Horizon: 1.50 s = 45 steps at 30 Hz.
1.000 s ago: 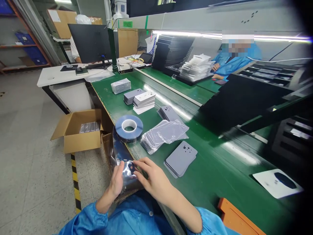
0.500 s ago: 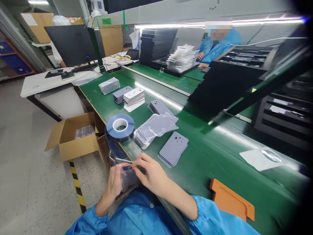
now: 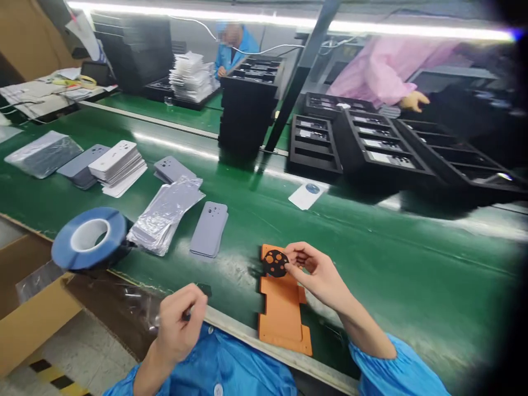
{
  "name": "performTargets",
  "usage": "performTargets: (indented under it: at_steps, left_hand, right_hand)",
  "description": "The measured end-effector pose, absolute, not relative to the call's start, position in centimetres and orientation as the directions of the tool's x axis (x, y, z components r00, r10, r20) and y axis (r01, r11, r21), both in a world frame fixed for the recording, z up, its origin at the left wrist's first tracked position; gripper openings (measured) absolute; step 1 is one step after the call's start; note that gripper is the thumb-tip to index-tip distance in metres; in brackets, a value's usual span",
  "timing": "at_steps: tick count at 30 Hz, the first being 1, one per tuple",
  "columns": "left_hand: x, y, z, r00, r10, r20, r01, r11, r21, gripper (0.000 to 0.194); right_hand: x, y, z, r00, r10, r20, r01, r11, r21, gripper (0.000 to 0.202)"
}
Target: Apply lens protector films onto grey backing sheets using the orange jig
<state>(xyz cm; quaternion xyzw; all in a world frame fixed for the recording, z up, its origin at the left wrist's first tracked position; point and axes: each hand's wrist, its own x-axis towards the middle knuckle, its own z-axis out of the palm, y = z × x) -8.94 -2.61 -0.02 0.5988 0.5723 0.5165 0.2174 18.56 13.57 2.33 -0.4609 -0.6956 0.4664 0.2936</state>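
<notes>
My right hand (image 3: 315,272) pinches a thin black round piece with several holes (image 3: 274,268) by its right edge. That piece is over the top end of an orange fixture plate (image 3: 282,313), whose orange shows through the holes. Whether it touches the plate I cannot tell. My left hand (image 3: 181,319) is closed, thumb against curled fingers, near the table's front edge. A small dark piece (image 3: 205,290) shows by its fingertips; whether it is held is unclear. Between and beyond my hands lies a small stack of grey phone back panels (image 3: 209,231).
A blue tape roll (image 3: 88,239) sits at the left edge, above an open cardboard box (image 3: 41,324). Film-wrapped panels (image 3: 163,217) and white panels (image 3: 117,165) lie behind. Black trays (image 3: 383,143) stand at the back right, where a person in pink reaches in. Another person in blue sits opposite.
The view has swung right. My hands, together over the box edge before, are now apart. The right one has moved to the orange plate with the black piece.
</notes>
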Motion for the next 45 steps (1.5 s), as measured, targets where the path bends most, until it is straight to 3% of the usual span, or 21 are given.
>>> performTargets:
  at_steps: [3, 6, 10, 18, 24, 36, 45]
  left_hand:
    - [-5.8, 2.0, 1.4, -0.034, 0.993, 0.110, 0.468, -0.081, 0.880, 0.025]
    - [-3.2, 6.9, 1.3, 0.071, 0.988, -0.141, 0.440, 0.095, 0.893, 0.009]
    - [-1.1, 11.5, -0.2, 0.142, 0.942, -0.304, 0.375, 0.233, 0.897, 0.004]
    - [-0.3, 12.8, -1.4, 0.139, 0.930, -0.339, 0.374, 0.268, 0.888, 0.018]
    - [-0.2, 12.7, -2.0, 0.138, 0.940, -0.311, 0.386, 0.238, 0.891, 0.023]
    - [0.1, 12.3, -1.8, 0.126, 0.966, -0.228, 0.499, 0.137, 0.856, 0.021]
    - [0.1, 12.3, -1.7, 0.130, 0.957, -0.260, 0.500, 0.163, 0.851, 0.019]
  right_hand:
    - [21.5, 14.3, 1.4, -0.407, 0.909, -0.093, 0.434, 0.103, -0.895, 0.023]
    - [22.5, 14.7, 0.8, -0.442, 0.893, -0.085, 0.438, 0.132, -0.889, 0.021]
    - [22.7, 15.0, 0.1, -0.451, 0.891, -0.057, 0.432, 0.162, -0.887, 0.022]
    - [23.3, 15.5, -0.5, -0.517, 0.855, -0.044, 0.434, 0.218, -0.874, 0.033]
    - [23.4, 15.7, -0.8, -0.501, 0.864, -0.047, 0.428, 0.201, -0.881, 0.029]
    - [23.4, 15.8, -1.1, -0.462, 0.887, -0.025, 0.433, 0.201, -0.879, 0.026]
    - [23.6, 15.8, -1.3, -0.448, 0.894, -0.021, 0.454, 0.208, -0.867, 0.024]
